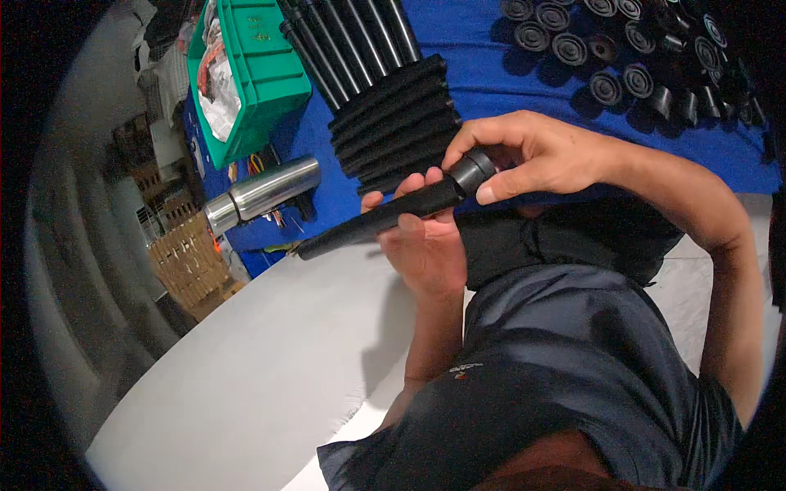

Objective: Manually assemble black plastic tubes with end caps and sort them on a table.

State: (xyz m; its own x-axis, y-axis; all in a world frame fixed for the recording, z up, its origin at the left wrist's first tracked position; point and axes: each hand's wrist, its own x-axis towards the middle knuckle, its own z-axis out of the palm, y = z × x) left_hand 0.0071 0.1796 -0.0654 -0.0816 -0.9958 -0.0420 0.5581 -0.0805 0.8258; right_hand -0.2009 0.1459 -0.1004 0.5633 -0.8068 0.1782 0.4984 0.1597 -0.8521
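Note:
A long black tube with a dull, cloth-like surface (372, 219) lies slantwise across my left hand (426, 250). The fingers wrap it from behind and the thumb rests on the near side. At the tube's right end is a short, smooth black plastic cap (472, 172) with a wider rim. My right hand (544, 155) grips this cap between thumb and fingers. The cap's narrow side meets the tube's end; how far one sits inside the other I cannot tell. Beyond my hands lies a row of black tubes (401, 123), dull and ridged near me, glossy farther off.
Many round black plastic caps (606, 87) are spread at the far right on the blue cloth (475, 49). A green bin (270, 78) with white and reddish scraps stands far left. Nearer lies a steel bottle (270, 192) beside small tools. A white surface (246, 368) spans the lower left.

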